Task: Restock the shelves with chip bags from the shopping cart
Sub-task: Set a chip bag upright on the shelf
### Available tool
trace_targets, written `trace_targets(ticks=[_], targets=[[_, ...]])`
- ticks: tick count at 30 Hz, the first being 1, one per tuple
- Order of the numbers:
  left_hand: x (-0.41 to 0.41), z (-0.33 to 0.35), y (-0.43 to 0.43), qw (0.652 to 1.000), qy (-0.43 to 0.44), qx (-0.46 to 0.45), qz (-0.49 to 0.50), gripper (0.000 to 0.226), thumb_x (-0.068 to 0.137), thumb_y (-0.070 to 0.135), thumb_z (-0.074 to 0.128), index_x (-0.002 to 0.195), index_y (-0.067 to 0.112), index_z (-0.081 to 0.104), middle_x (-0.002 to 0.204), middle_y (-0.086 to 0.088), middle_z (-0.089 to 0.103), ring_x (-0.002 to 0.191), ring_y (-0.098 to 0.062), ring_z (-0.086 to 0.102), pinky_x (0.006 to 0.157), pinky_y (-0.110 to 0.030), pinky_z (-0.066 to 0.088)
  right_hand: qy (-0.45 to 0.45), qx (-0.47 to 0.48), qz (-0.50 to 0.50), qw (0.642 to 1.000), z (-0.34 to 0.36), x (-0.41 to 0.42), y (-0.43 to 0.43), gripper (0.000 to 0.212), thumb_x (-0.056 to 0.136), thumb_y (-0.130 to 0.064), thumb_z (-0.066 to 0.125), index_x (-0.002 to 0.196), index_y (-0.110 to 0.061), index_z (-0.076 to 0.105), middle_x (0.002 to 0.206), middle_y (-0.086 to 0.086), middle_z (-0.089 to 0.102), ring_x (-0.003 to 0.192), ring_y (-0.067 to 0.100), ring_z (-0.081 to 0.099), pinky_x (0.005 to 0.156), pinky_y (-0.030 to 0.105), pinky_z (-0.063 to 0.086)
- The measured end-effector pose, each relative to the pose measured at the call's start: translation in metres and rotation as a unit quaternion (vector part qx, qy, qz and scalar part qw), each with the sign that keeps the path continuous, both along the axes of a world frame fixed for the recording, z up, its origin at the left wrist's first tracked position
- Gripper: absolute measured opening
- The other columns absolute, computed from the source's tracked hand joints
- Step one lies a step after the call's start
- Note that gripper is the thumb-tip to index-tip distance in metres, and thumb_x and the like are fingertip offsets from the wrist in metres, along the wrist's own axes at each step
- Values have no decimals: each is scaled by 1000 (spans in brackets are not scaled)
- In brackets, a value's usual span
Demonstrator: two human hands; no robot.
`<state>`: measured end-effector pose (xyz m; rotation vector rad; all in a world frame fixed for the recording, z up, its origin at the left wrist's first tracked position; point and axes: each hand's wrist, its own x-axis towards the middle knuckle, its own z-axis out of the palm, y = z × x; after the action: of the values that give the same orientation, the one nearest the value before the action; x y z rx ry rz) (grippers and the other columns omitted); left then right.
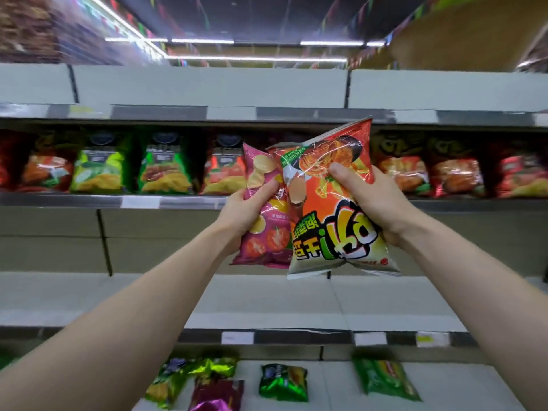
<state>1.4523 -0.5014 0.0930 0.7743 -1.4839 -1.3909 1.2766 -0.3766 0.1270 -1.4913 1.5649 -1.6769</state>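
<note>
Left hand grips pink chip bag, right hand grips orange chip bag; both raised before stocked shelf, likely seeking matching rows. Cart unseen.

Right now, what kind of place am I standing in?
Most likely a supermarket snack aisle: long tiered shelves with price labels on their edges, a row of chip bags facing out, and strip lights overhead.
</note>
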Motion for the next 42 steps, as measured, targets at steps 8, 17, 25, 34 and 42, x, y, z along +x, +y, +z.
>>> trace_targets(ticks=[8,17,25,34,42], targets=[[-156,13,59,997,36,-9,-70,43,81,40,73,111,12,60,84,-7,75,68,-19,72,66,-34,60,18,-12,-72,997,20,-125,87,89,53,-72,73,124,-23,55,108,-2,72,96,18,71,93,43,53],[-308,12,122,986,47,5,-160,43,82,38,73,115,16,58,91,-8,75,73,-20,73,65,-33,59,-4,-3,-156,988,18,-252,171,86,52,-77,74,119,-25,58,108,0,73,99,23,70,96,48,51],[-408,17,140,980,65,20,-188,38,82,38,74,109,16,58,82,-5,74,63,-17,71,59,-30,59,-39,7,-199,979,8,-340,203,50,77,-54,71,114,-22,59,93,0,76,85,21,74,91,44,54],[-541,18,133,972,62,22,-226,33,81,40,75,101,20,60,89,-8,74,73,-22,73,71,-38,60,-99,18,-236,967,13,-449,205,45,80,-50,70,108,-17,60,86,5,76,76,24,74,73,37,57],[-655,32,127,965,36,39,-257,38,79,42,76,102,18,59,83,-8,75,70,-24,73,69,-40,60,-117,46,-273,954,22,-546,209,47,80,-52,69,106,-13,65,87,9,76,74,27,74,68,35,56]])
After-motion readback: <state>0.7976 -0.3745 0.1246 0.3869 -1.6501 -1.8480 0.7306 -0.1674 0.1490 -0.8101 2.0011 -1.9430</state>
